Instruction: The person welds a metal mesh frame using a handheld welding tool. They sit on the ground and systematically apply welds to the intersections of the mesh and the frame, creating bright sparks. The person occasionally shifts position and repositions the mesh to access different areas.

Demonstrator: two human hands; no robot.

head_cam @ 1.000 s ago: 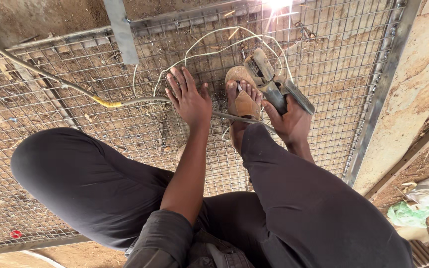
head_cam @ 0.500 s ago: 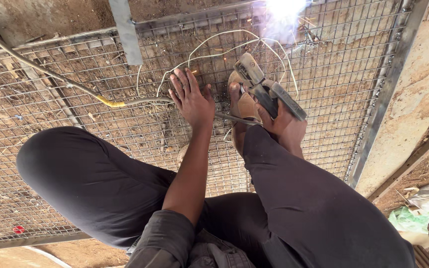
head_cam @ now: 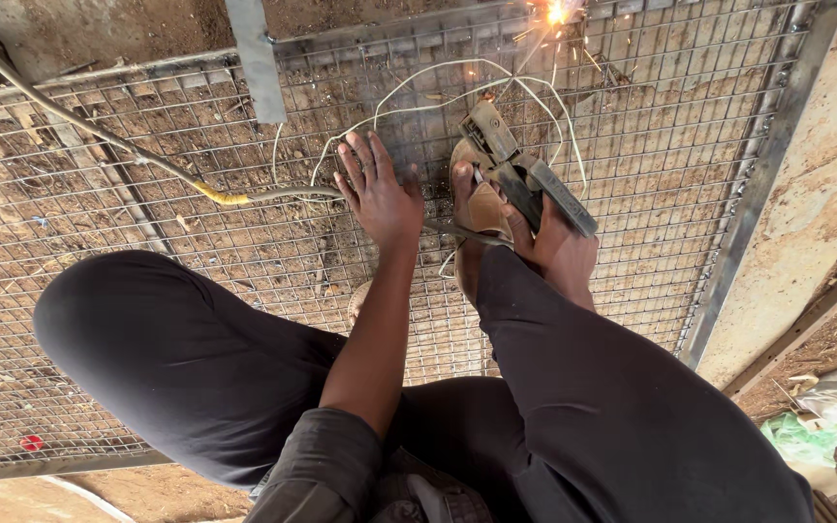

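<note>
Person squats on a wire mesh panel [head_cam: 147, 242] framed in metal, dirt below. Left hand [head_cam: 380, 189] lies flat on the mesh, fingers spread wide, holding nothing, just beside a grey cable [head_cam: 293, 194] with a yellow band. Right hand [head_cam: 559, 247] is wrapped round the handle of a welding electrode holder [head_cam: 520, 174], close to a sandalled foot [head_cam: 477, 208]. Sparks [head_cam: 556, 14] flare at the panel's top edge; the rod itself is probably too thin to see. White wire [head_cam: 438, 97] loops across the mesh
</note>
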